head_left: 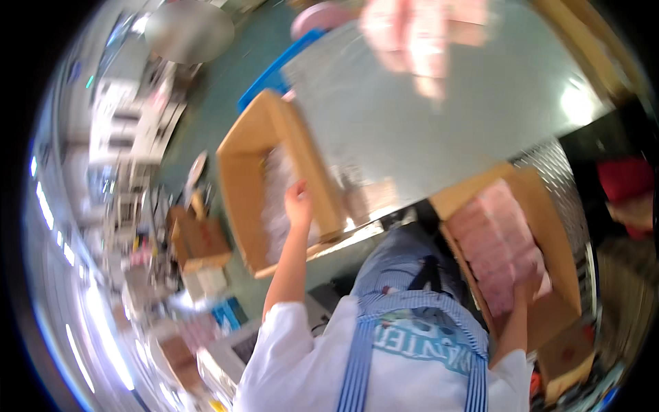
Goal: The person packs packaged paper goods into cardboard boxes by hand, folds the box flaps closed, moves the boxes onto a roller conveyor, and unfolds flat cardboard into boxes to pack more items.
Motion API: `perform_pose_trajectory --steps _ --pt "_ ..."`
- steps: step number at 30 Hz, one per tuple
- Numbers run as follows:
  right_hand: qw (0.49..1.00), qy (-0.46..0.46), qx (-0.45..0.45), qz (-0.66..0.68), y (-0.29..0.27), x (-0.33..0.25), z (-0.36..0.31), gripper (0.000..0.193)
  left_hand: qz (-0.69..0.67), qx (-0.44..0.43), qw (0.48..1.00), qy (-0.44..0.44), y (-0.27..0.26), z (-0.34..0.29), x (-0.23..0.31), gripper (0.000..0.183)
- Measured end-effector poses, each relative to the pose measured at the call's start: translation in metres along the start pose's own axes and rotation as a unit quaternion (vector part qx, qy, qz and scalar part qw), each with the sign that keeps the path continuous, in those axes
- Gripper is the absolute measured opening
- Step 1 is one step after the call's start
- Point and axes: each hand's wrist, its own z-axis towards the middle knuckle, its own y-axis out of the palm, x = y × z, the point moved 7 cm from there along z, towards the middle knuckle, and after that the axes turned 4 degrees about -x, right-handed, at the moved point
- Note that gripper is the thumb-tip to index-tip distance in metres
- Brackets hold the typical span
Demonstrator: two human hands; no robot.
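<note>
My left hand (298, 202) is over the inner side of a cardboard box (237, 165) on the left, its fingers curled together. Whether anything is between them I cannot make out. Crumpled clear plastic (278, 199) lies inside that box, under and beside the hand. At the right, my right hand (527, 283) reaches down into a second open cardboard box (552, 226). It touches the near end of the pink packs (495, 237) lined up in there. Blur smears its fingers, so their grip does not show.
A grey metal table (425, 144) spans the front, with blurred pink packs (419, 34) at its far side. A blue bin edge (274, 72) and a pink round thing (321, 19) stand beyond the left box. Another carton (199, 237) sits on the floor at left.
</note>
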Motion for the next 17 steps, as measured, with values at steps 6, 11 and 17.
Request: perform_pose_trajectory --steps 6,11,17 --pt "0.904 0.003 -0.426 -0.017 0.117 0.069 -0.014 0.075 0.096 -0.083 0.979 -0.157 -0.001 0.028 -0.135 0.047" --pt "0.932 -0.058 -0.326 0.150 0.053 -0.048 0.026 0.038 0.304 -0.258 0.909 -0.124 0.053 0.023 -0.154 0.089" --pt "0.865 0.032 -0.380 0.327 0.053 -0.108 0.042 0.039 0.226 -0.460 0.843 -0.166 0.086 0.022 -0.134 0.101"
